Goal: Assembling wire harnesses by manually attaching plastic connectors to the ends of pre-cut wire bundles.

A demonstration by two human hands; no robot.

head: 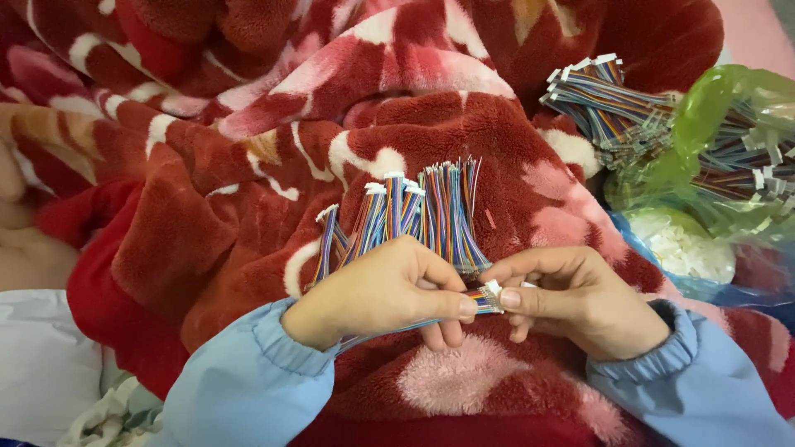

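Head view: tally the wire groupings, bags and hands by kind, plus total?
Fanned bundle of multicoloured ribbon wires with white connectors, held in left hand: 1
Loose pile of multicoloured wire harnesses on the red fleece blanket: 1
Green translucent plastic bag holding more harnesses: 1
Clear bag of small white connector housings: 1
Hands: left hand, right hand: 2
Total: 6

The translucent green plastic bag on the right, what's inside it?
Inside the translucent green plastic bag lie bundles of multicoloured wires with white connectors; more spill out at its left. The crumpled plastic hides how many there are and what lies beneath them.
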